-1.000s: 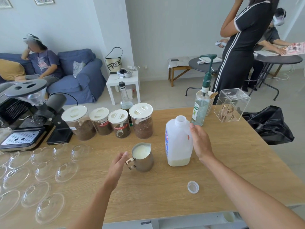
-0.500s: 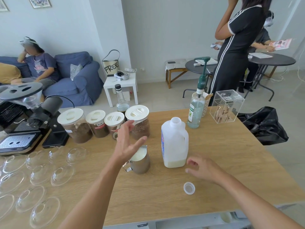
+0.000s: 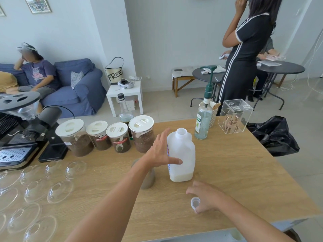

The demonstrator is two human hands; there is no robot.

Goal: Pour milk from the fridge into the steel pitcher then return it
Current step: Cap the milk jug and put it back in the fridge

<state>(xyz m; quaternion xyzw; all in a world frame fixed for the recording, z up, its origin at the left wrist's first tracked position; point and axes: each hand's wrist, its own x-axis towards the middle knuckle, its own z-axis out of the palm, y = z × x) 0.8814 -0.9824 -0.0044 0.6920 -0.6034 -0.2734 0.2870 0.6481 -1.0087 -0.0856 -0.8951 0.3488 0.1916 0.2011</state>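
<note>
A white plastic milk jug [image 3: 183, 154] stands uncapped on the wooden table [image 3: 236, 172], with a little milk left at its bottom. My left hand [image 3: 160, 151] is spread open against the jug's left side, thumb across its front. The steel pitcher [image 3: 148, 179] sits just left of the jug, mostly hidden under my left forearm. The jug's white cap [image 3: 195, 203] lies on the table in front of the jug. My right hand [image 3: 208, 198] curls around the cap, thumb and fingers touching it.
Several lidded jars of grounds [image 3: 141, 135] and a glass bottle [image 3: 125, 110] line the back. A pump bottle [image 3: 204, 117] and clear acrylic box [image 3: 234, 116] stand back right. Glass cups [image 3: 59, 191] and a coffee machine [image 3: 17, 142] are left. A person [image 3: 244, 55] stands beyond the table.
My left hand moved from above the pitcher to the jug's left side. My right hand dropped toward me and closed around the cap.
</note>
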